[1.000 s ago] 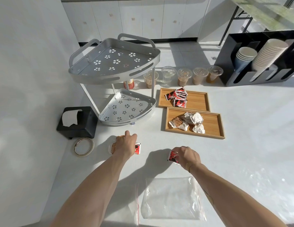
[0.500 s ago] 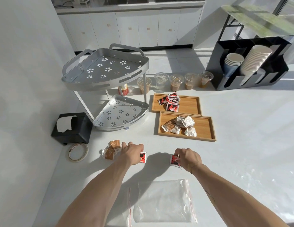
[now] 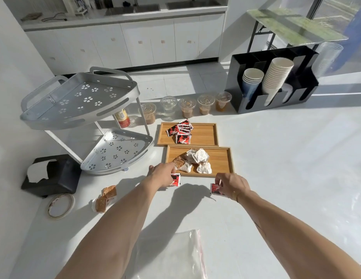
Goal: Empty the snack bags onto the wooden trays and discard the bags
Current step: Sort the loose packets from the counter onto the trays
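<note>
We see the near wooden tray (image 3: 222, 158) at twelve o'clock. At eleven, our left hand (image 3: 162, 176) curls over a red snack packet (image 3: 175, 179); at one, our right hand (image 3: 231, 186) pinches another red packet (image 3: 215, 188). The emptied clear bag (image 3: 175, 256) lies at six.

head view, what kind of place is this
Probably an office pantry or café drinks counter: a black cup dispenser stacked with paper cups, a row of lidded drink cups along the white counter, and sink cabinets behind.
</note>
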Action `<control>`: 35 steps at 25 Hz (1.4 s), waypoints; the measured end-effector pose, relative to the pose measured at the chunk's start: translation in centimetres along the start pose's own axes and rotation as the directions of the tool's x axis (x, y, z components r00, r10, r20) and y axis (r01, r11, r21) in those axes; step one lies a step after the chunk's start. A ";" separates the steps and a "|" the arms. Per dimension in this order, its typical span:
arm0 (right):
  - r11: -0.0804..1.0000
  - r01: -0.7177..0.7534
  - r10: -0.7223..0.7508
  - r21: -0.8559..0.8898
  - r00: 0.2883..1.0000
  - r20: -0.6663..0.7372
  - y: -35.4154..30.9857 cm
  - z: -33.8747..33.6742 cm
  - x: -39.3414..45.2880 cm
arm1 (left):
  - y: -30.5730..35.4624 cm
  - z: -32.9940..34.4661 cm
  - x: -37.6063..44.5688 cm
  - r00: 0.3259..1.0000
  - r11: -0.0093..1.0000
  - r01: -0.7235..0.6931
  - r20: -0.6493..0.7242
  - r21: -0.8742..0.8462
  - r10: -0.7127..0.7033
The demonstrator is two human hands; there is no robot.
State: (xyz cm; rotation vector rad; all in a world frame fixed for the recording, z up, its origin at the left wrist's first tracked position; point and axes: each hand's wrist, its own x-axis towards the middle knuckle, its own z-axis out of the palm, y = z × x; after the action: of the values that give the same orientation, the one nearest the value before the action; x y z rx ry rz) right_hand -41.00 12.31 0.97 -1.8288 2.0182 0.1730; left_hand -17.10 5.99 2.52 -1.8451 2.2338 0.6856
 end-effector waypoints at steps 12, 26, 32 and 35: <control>0.997 0.072 -0.070 0.027 0.996 -0.057 4.6 -9.0 11.4 | 7.4 -6.2 10.5 1.000 0.997 -0.004 -0.008 -0.072 0.003; 0.987 0.141 -0.140 0.079 0.990 -0.024 2.9 -8.8 24.1 | 10.3 -6.8 22.2 0.998 0.999 0.025 0.059 0.036 -0.027; 0.982 0.177 -0.173 0.069 0.983 -0.054 2.9 -8.0 26.6 | 9.6 -5.1 24.9 1.000 0.998 0.019 -0.021 0.063 -0.018; 0.981 0.196 -0.193 0.012 0.975 -0.111 2.8 -7.6 27.3 | 9.3 -4.1 25.4 0.993 0.994 0.014 -0.118 0.106 -0.002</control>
State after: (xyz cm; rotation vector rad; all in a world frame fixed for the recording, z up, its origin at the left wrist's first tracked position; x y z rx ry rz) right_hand -46.91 -15.22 -2.98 -2.0470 1.8871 -0.0072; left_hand -31.04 -17.13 -1.92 -1.8870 2.2847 0.4575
